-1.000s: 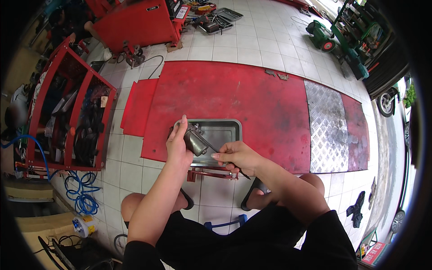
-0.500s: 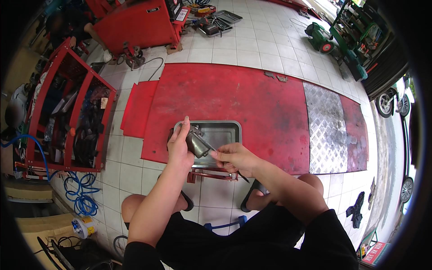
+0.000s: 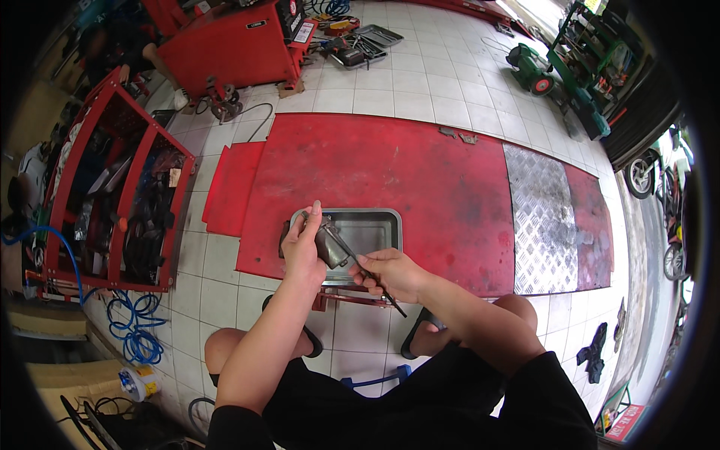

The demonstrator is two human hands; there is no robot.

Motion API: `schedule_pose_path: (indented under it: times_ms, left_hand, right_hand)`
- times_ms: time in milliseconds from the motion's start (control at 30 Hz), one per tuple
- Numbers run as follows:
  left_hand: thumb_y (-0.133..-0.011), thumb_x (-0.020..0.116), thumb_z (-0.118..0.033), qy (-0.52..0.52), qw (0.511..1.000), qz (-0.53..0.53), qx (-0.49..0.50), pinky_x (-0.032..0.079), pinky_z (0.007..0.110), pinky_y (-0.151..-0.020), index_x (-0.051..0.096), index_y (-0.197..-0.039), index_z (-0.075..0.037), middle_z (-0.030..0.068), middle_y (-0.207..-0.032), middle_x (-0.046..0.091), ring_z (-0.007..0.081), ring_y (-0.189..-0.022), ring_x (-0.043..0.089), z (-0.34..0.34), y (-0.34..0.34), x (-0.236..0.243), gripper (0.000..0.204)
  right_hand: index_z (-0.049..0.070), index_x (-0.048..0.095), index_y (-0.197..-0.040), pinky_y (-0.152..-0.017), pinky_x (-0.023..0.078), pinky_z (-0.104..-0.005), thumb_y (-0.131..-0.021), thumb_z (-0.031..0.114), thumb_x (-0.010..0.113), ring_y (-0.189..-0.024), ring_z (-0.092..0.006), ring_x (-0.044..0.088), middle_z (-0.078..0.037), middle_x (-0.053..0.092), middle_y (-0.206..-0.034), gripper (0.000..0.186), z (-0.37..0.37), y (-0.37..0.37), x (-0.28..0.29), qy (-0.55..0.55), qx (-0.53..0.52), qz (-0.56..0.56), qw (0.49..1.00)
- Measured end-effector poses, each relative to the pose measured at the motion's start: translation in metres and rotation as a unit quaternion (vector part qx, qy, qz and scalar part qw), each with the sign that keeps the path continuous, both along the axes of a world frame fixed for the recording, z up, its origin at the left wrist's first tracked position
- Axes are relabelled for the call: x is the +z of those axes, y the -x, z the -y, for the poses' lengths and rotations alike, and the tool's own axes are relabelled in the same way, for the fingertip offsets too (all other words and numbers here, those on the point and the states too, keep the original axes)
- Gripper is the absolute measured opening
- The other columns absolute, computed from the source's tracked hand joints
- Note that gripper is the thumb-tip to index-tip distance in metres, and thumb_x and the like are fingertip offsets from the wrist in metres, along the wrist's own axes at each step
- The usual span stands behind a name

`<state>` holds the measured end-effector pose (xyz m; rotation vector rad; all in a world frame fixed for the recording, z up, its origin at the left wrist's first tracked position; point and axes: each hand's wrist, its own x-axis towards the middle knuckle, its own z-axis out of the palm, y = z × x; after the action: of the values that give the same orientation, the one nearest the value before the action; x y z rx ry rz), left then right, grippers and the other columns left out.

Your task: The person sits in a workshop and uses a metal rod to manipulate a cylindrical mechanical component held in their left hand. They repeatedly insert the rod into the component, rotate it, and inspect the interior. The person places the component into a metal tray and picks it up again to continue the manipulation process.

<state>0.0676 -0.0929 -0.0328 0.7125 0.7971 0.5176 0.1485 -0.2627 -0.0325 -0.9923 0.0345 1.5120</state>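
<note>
Held in my left hand [image 3: 301,251], fingers closed round its side, is a grey cylindrical metal part [image 3: 331,250] that looks like a small starter motor. It is tilted over the left side of a shallow metal tray [image 3: 400,225]. My right hand [image 3: 391,271] pinches a thin dark rod-like tool [image 3: 391,301]. Its upper end lies along the right side of the metal part, and its lower end sticks out below my fingers. Whether that tip presses on the part is too small to tell.
The tray stands at the front edge of a red lift platform [image 3: 442,202] with a ribbed metal plate [image 3: 541,217]. To the left are a red rack [image 3: 120,187] of parts and a coiled blue hose [image 3: 139,330]. Another person [image 3: 112,56] is at the far left.
The dark tool has swung so that more of its lower end shows below my right hand. My left hand still grips the metal part. The whole view has shifted slightly.
</note>
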Motion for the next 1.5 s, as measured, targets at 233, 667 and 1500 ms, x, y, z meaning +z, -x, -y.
schedule_pose_path:
  times_ms: [233,667,1500]
  left_hand:
    - [-0.089,0.078,-0.022,-0.013,1.0,-0.005,0.014,0.047,0.025,-0.079,0.063,-0.103,-0.008,-0.0029,-0.096,0.058,0.0072,-0.088,0.055,0.005,-0.002,0.001,0.025]
    - [-0.087,0.079,-0.02,-0.047,0.998,-0.005,0.032,0.045,0.026,-0.082,0.063,-0.112,-0.005,0.0003,-0.101,0.059,0.0085,-0.091,0.054,0.007,-0.005,0.001,0.033]
    - [-0.09,0.076,-0.019,-0.056,0.998,0.015,0.038,0.049,0.029,-0.084,0.063,-0.114,-0.005,0.0019,-0.104,0.06,0.0114,-0.095,0.058,0.006,-0.009,-0.006,0.03]
  right_hand:
    - [-0.005,0.059,-0.102,-0.05,0.037,-0.0247,-0.096,0.019,0.067,-0.059,-0.01,0.046,-0.01,0.058,-0.083,0.026,-0.001,0.001,-0.005,0.03,0.037,0.143,0.989]
    - [-0.005,0.056,-0.103,-0.055,0.042,-0.0257,-0.1,0.023,0.061,-0.061,-0.0106,0.048,-0.006,0.058,-0.081,0.029,0.0,0.002,0.0,0.054,0.073,0.208,0.974]
    - [-0.003,0.061,-0.12,-0.072,0.054,-0.028,-0.099,0.007,0.054,-0.083,-0.0117,0.063,-0.007,0.066,-0.096,0.024,0.008,-0.003,0.001,-0.004,0.138,0.287,0.948]
